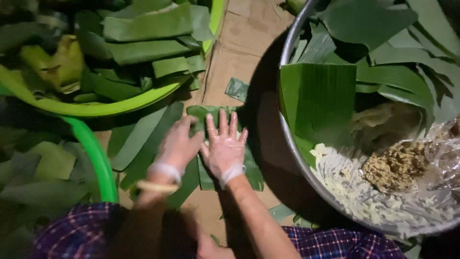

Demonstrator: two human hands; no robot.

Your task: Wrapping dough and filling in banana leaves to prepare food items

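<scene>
Head view: my plaid-clad knees (76, 235) are framing the bottom edge. Above them, my left hand (175, 148) and right hand (224, 149), both gloved, are lying open and flat, gripping nothing, pressing a leaf piece (215, 115) onto cardboard (239, 43) between the green basin (143, 98) and the metal basin (299, 158). I am judging that uneven pressure could split the leaf along its grain, or slide it sideways over the strips beneath.
</scene>
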